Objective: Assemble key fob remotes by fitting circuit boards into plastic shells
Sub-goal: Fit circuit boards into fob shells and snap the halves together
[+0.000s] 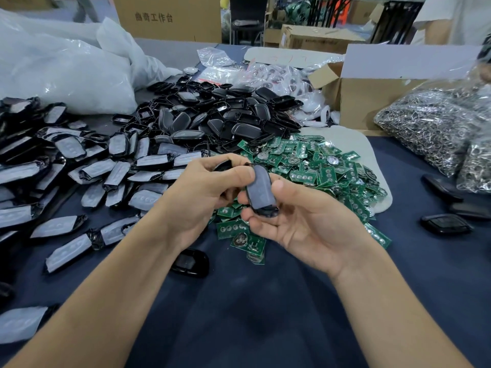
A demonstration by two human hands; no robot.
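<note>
Line the halves up square before squeezing, then press evenly along the edges (whether a board already sits inside I cannot tell). The right hand (300,221) cradles the film-covered fob (259,189) above the desk (265,301), fingers (255,217) curled round it; the left hand (202,197) grips a dark piece (223,164), thumb touching the fob's top, in front of the heap of circuit boards (318,166)

A small assembly workshop is indicated: heaps of black shells (225,115), green circuit boards (318,166) and bagged metal rings (430,128) are spread over a cloth-covered table (252,314), cardboard boxes (372,102) behind.
</note>
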